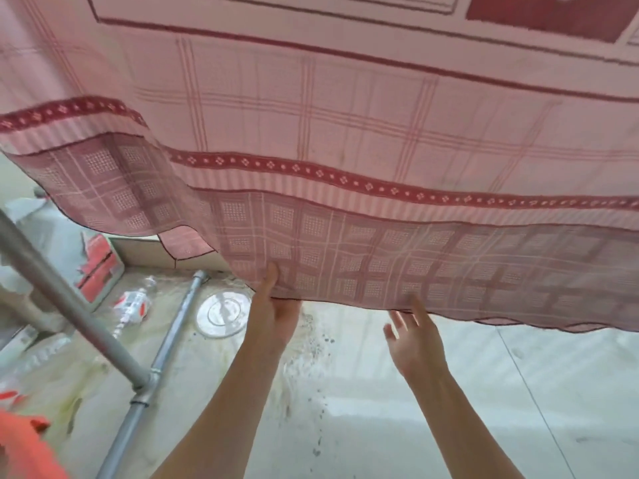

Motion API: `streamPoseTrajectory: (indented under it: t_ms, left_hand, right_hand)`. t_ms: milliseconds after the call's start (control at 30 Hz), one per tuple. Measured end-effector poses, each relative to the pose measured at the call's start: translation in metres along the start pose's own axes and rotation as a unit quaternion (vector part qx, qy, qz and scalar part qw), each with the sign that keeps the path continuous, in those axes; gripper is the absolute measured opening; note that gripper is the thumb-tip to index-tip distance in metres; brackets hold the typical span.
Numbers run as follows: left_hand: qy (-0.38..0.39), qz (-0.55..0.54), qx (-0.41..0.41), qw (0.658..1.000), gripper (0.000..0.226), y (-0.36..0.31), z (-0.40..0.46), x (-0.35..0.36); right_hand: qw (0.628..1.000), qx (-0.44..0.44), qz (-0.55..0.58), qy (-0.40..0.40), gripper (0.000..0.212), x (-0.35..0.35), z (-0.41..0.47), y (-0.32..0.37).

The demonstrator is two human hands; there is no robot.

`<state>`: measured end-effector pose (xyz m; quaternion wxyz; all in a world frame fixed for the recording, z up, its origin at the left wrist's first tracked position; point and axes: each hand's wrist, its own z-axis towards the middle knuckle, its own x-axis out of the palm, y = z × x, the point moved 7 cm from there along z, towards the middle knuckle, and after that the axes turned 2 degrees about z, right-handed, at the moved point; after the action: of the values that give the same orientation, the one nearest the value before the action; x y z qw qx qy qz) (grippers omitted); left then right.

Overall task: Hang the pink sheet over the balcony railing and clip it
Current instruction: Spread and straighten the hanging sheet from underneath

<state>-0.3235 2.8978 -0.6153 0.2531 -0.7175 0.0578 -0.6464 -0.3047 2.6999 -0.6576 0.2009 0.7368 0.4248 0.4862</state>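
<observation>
Both hands (left [276, 312], right [416, 335]) touch the pink sheet's [345, 133] lower hem.

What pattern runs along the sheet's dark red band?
Small white diamond-like flowers on the dark red band of the pink checked sheet; head view.

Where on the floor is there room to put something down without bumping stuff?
The bare floor on the right, below the pink sheet hem and right of the right hand, looks free. The left is crowded: metal pipes, a round drain cover, a crushed bottle and a red-and-white box. The left hand pinches the hem.
</observation>
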Motion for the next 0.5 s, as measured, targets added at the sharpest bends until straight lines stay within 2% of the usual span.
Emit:
streamPoseTrajectory:
  t_ms: [33,100,233,400,500]
  left_hand:
    - [-0.019,0.000,0.007,1.000,0.043,-0.006,0.001,-0.009]
    - [-0.027,0.014,0.011,0.999,0.042,-0.017,0.004,-0.022]
    - [0.008,0.041,-0.029,0.999,0.035,-0.024,0.015,-0.037]
    - [0.007,0.081,-0.058,0.995,0.052,-0.044,0.033,-0.043]
    - [-0.078,0.103,-0.042,0.991,0.055,-0.058,0.041,-0.053]
  right_hand:
    - [0.999,0.003,0.026,0.021,0.040,0.012,0.000,-0.009]
    - [0.998,-0.020,0.024,0.048,0.016,0.030,-0.003,-0.021]
    - [0.997,0.001,0.063,0.041,0.010,0.073,-0.005,-0.042]
    - [0.992,-0.020,0.126,-0.016,0.009,0.065,0.008,-0.035]
    - [0.984,-0.040,0.165,-0.050,0.009,0.057,0.015,-0.018]
